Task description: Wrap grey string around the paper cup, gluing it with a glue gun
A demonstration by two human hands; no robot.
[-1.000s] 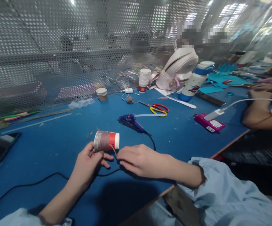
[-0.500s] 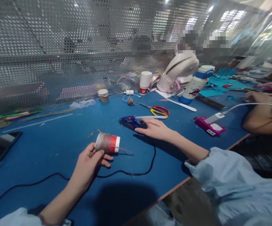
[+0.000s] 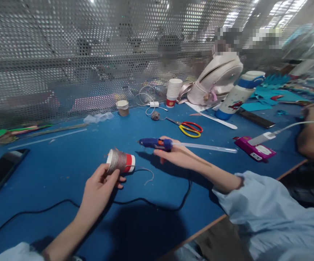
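My left hand (image 3: 102, 185) grips a paper cup (image 3: 130, 163) that lies on its side, its mouth facing left or right I cannot tell. Grey-brown yarn (image 3: 118, 161) is wound round much of the cup, and a loose yarn tail (image 3: 149, 172) trails off to the right. A blue hot glue gun (image 3: 154, 143) is in my right hand (image 3: 177, 155), nozzle toward the left, above the table. From its back end sticks a long clear glue stick (image 3: 208, 147). The gun's handle is mostly hidden by my fingers.
Beyond the gun lie scissors (image 3: 191, 129) with red and yellow handles and a small yarn ball (image 3: 155, 116). Stacked paper cups (image 3: 173, 93), a bottle (image 3: 240, 96) and a backpack (image 3: 216, 79) stand behind. A phone (image 3: 3, 172) lies left; a black cord (image 3: 146, 203) crosses the table (image 3: 64, 174).
My right hand has closed round the glue gun and lifted it off the table. The cup stays in my left hand, slightly turned. The view has shifted a little.
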